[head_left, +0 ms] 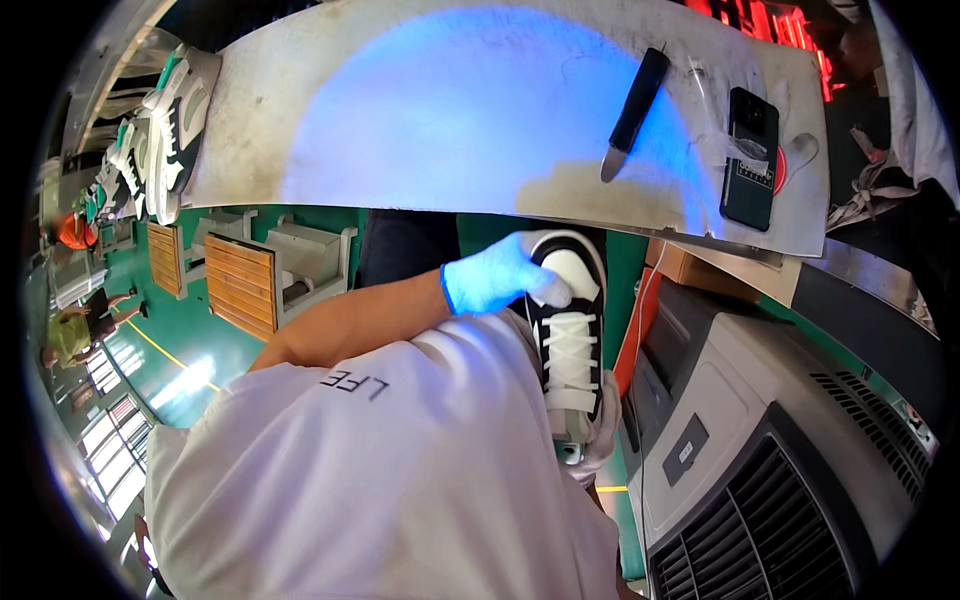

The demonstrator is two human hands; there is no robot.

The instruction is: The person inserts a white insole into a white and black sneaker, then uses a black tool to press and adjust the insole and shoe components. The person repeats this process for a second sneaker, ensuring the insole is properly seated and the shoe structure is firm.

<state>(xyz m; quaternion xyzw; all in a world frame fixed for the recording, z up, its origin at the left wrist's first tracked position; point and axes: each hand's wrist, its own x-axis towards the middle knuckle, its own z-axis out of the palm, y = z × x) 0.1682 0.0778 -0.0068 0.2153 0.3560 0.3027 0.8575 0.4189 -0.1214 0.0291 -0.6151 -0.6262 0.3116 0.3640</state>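
A black and white sneaker [572,340] with white laces lies lengthwise in front of my body, its toe toward the table. My left hand [500,276], in a white glove lit blue, grips the toe with the thumb on top and the fingers out of sight. At the heel end, my right hand [603,438], also in a pale glove, closes around the shoe's side. Most of that hand is hidden behind the sneaker and my white shirt. Something small and shiny shows at the heel opening; I cannot make out what it is.
On the table [250,120] lie a black-handled knife [637,105] with a short blade and a dark phone [750,160]. Several sneakers [180,130] stand at its left end. A large grey air cooler [740,400] stands close on my right. Wooden-topped seats [240,283] are at left.
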